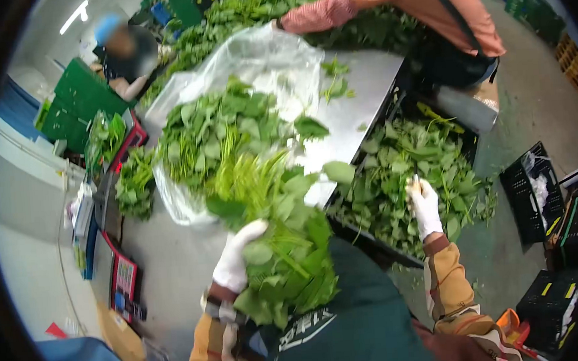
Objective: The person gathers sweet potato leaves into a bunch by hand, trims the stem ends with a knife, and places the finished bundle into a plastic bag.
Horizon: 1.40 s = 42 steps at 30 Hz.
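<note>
L hand (239,259) grips leafy bunch (287,268), 7 o'clock. R hand (425,206), approx. 3 o'clock, is closed on slim tool (415,177) (type unclear) over blk crate (347,228).

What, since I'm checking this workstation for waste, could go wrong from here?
The loose bunch of leafy green stems in the white-gloved left hand might slip and scatter, since only one hand grips it. The rectangular black plastic crate is heaped with green leaves, some seemingly spilling past its edge, so a knock could drop more onto the grey-green floor.
</note>
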### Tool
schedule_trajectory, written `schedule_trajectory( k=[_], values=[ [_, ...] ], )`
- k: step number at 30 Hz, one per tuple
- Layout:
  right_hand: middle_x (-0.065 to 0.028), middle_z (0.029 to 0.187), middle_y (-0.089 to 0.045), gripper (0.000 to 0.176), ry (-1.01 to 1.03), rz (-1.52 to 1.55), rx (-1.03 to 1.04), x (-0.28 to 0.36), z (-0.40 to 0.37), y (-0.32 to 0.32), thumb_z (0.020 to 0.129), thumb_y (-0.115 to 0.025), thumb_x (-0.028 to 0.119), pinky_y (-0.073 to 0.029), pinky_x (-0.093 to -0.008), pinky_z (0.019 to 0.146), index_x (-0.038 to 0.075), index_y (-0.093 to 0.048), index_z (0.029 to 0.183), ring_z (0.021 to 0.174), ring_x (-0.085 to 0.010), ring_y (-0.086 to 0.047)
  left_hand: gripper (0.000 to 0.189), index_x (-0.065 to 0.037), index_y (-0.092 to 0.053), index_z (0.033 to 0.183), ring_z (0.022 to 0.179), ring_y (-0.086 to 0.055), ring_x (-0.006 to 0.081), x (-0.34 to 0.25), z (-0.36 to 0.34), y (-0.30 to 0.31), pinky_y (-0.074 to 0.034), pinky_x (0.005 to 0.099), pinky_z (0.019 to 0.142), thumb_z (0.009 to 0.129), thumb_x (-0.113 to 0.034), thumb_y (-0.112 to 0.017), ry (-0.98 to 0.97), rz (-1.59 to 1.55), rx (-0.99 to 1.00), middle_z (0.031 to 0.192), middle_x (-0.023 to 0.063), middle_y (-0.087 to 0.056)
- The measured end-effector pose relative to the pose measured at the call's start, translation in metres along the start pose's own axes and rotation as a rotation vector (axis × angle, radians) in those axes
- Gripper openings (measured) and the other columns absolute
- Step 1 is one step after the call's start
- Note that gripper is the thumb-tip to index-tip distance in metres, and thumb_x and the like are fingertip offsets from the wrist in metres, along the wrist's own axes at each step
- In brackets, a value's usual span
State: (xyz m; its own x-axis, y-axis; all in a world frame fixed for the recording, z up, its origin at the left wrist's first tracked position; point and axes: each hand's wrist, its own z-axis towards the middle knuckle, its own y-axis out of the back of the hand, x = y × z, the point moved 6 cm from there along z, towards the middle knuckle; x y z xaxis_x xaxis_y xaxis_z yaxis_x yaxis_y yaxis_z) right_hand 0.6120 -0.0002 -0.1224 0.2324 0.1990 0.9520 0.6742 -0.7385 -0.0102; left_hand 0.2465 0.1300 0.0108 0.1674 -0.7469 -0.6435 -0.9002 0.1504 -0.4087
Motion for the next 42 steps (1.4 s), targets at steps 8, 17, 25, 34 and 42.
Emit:
schedule_trajectory(
  k=[8,17,25,34,42],
  values=[
    [-0.0005,0.079,-0.057,0.027,0.636,-0.224,0.308,0.097,-0.068,-0.072,0.087,-0.069,0.012,-0.044,-0.0256,0.065,0.002,-0.059,0.111,0.067,-0.0106,-0.049,0.029,-0.003,-0.065,0.113,0.094,-0.065,0.0133,0.029,0.038,-0.052,-0.051,0.0280,0.084,0.086,-0.012,-0.067,0.012,0.251,0.197,0.103,0.0036,-0.068],
    [-0.0151,0.088,-0.066,0.038,0.576,-0.299,0.382,0.087,-0.060,-0.073,0.078,-0.074,0.018,-0.052,-0.0350,0.070,0.003,-0.060,0.110,0.077,-0.0316,-0.066,0.020,-0.001,-0.069,0.104,0.091,-0.066,0.0130,0.050,0.060,-0.056,-0.050,0.0265,0.085,0.086,-0.009,-0.065,0.129,0.300,0.309,0.099,0.0050,-0.071],
    [-0.0038,0.089,-0.063,0.013,0.616,-0.262,0.343,0.100,-0.070,-0.048,0.093,-0.065,0.008,-0.045,-0.0243,0.065,0.000,-0.061,0.102,0.071,-0.0095,-0.055,0.018,-0.002,-0.070,0.101,0.088,-0.066,0.0130,0.045,0.051,-0.067,-0.051,0.0265,0.082,0.084,-0.008,-0.068,0.139,0.321,0.230,0.095,0.0045,-0.071],
    [-0.0148,0.087,-0.067,0.032,0.850,-0.258,0.408,0.117,-0.081,-0.057,0.077,-0.068,0.013,-0.052,-0.0373,0.066,0.004,-0.066,0.107,0.076,-0.0357,-0.065,0.018,-0.002,-0.070,0.101,0.086,-0.065,0.0117,0.056,0.047,-0.072,-0.050,0.0263,0.079,0.084,-0.007,-0.067,0.264,0.354,0.383,0.092,0.0031,-0.071],
    [-0.0054,0.082,-0.065,0.016,0.769,-0.186,0.516,0.067,-0.049,-0.044,0.079,-0.070,0.017,-0.048,-0.0323,0.062,0.006,-0.065,0.089,0.068,-0.0208,-0.061,0.031,0.001,-0.063,0.114,0.092,-0.066,0.0158,0.056,0.029,-0.123,-0.051,0.0293,0.084,0.084,-0.006,-0.068,0.223,0.645,0.538,0.101,0.0072,-0.069]
  ],
)
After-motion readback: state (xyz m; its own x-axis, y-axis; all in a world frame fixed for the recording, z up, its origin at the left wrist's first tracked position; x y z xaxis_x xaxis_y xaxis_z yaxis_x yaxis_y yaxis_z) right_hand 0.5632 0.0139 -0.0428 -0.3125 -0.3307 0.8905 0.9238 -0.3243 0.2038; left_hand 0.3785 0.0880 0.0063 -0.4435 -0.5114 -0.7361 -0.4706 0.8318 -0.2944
